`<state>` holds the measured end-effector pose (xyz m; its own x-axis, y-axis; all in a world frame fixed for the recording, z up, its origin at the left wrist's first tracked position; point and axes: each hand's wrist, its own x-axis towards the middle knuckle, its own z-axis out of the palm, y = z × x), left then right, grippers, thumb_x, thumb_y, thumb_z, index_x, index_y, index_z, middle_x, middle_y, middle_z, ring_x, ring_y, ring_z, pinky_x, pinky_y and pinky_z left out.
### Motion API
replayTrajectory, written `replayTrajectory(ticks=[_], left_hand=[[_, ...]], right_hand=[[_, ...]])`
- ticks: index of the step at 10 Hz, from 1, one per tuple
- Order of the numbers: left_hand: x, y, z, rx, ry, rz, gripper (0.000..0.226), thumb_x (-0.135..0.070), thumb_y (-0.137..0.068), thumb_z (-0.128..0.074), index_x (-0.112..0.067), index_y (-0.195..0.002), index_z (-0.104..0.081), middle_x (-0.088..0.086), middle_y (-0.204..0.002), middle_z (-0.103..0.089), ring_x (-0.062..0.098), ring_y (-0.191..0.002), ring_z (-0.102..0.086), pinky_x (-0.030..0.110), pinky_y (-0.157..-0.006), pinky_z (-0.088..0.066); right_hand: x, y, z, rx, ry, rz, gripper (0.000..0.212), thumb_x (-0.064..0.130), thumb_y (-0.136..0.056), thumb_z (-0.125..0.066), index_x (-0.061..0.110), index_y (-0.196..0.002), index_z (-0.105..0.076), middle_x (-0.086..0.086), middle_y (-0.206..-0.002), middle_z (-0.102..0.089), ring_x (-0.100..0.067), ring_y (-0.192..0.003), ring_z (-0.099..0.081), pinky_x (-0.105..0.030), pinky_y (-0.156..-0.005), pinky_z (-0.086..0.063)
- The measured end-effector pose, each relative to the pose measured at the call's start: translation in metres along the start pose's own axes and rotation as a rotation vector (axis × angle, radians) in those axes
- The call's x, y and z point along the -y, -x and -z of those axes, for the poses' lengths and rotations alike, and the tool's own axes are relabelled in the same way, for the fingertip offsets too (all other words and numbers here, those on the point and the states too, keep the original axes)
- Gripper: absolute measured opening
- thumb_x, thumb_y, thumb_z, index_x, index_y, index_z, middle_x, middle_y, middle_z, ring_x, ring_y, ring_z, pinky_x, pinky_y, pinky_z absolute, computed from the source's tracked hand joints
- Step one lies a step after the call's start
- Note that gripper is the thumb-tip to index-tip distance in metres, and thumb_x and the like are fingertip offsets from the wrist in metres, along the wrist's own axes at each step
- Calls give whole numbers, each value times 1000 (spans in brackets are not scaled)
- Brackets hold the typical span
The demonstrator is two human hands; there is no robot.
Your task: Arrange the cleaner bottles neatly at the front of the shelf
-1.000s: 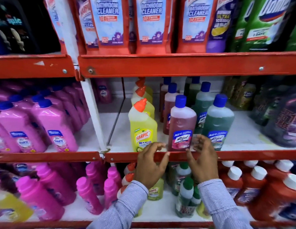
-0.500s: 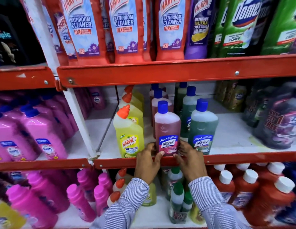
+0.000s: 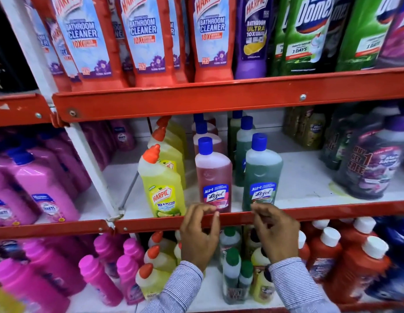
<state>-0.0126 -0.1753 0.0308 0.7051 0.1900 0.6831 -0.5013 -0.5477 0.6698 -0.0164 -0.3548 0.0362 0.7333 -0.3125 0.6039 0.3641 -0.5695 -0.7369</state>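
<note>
On the middle shelf [image 3: 309, 181] three bottles stand in a row at the front edge: a yellow Harpic bottle [image 3: 161, 184] with an orange cap, a pink Lizol bottle [image 3: 213, 177] and a green Lizol bottle [image 3: 262, 175], both blue-capped. More bottles of each kind line up behind them. My left hand [image 3: 200, 236] and my right hand [image 3: 274, 233] hover in front of the red shelf rail [image 3: 237, 219], just below the pink and green bottles. Fingers are curled loosely and hold nothing.
Red Harpic bathroom cleaner bottles [image 3: 142, 39] and green Domex bottles [image 3: 309, 35] fill the shelf above. Pink bottles [image 3: 38, 190] stand to the left past a white upright [image 3: 92, 168]. Dark shrink-wrapped packs [image 3: 372, 161] sit at right. Lower shelf holds pink, yellow and red bottles.
Both hands have let go of the pink Lizol bottle and dropped back to the shelf rail. The view has shifted closer and slightly right.
</note>
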Motion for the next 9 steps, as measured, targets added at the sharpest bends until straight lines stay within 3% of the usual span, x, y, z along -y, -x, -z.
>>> replayTrajectory(ticks=[1,2,3,4,6,7,8,9], left_hand=[[-16,3,-21,148,20,-56,19,-13,-85,-74,-19,-103,-69,-1,-100,-73,6,-95,-65,9,-90,-45],[-26,-3,-47,257,17,-7,37,-22,-88,-71,-19,-125,-65,2,-116,-75,13,-105,-68,15,-98,-45],[-30,-10,-66,290,-51,15,47,-26,-90,-70,-12,-134,-60,6,-125,-73,18,-111,-67,17,-104,-42],[-31,-15,-81,305,-113,52,43,-29,-90,-71,-13,-128,-62,9,-112,-77,26,-99,-70,27,-93,-48],[-24,-11,-88,261,-140,90,40,-40,-89,-69,-24,-125,-64,3,-106,-80,24,-94,-72,34,-85,-54],[-25,-12,-90,258,-140,93,41,-42,-88,-67,-24,-124,-64,3,-105,-80,23,-94,-73,36,-85,-56],[-21,-11,-87,272,-129,86,45,-46,-87,-66,-23,-126,-63,2,-111,-78,22,-100,-72,39,-91,-56],[-24,-12,-84,240,-103,73,56,-45,-86,-69,-23,-136,-56,0,-126,-72,19,-112,-68,40,-99,-55]], right_hand=[[-17,-11,20,-158,17,-12,32,-1,-76,-74,26,-93,-69,3,-94,-74,-12,-82,-71,-38,-80,-58],[-32,-32,30,21,-25,-101,49,4,-78,-75,21,-121,-61,2,-114,-71,-12,-94,-70,-19,-88,-54],[-40,-47,34,269,42,-116,58,5,-79,-75,18,-132,-57,7,-111,-69,8,-93,-65,6,-79,-37],[-48,-57,36,341,58,-108,57,7,-78,-75,21,-131,-58,8,-109,-72,27,-83,-57,7,-78,-37],[-57,-59,36,357,7,-107,55,7,-79,-74,25,-129,-59,4,-110,-75,1,-98,-68,-21,-94,-52],[-60,-61,36,365,-7,-115,55,10,-79,-74,25,-130,-58,3,-114,-74,-3,-102,-68,-27,-97,-52],[-60,-59,36,364,-85,-157,57,8,-79,-74,23,-132,-57,2,-116,-73,1,-101,-68,-16,-94,-51],[-52,-56,51,85,-232,-149,51,4,-80,-74,30,-121,-61,17,-112,-72,-1,-92,-70,-23,-85,-57]])
